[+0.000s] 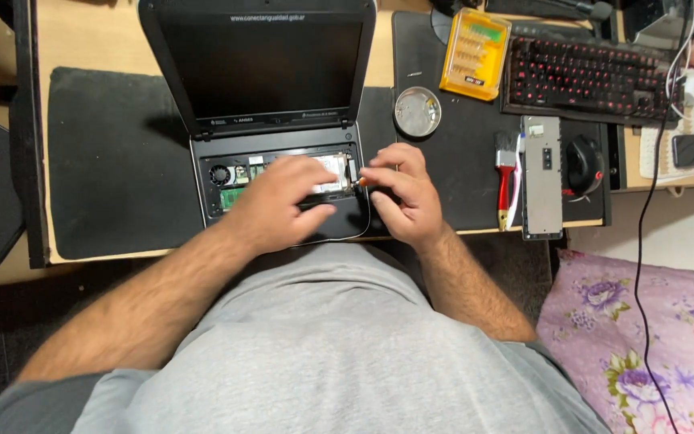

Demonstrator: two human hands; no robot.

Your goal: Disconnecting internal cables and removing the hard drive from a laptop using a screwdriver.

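The light wooden table [90, 32] carries a black rectangular mat [114, 161], a second black mat [467, 153] and a black red-lit keyboard [584, 80].

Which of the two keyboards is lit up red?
The full-size keyboard at the desk's far right glows red; the other, a grey slab near the brush, is unlit.

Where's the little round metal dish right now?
In the head view, the round metal dish sits on the black mat, just right of the open laptop and left of the yellow bit case.
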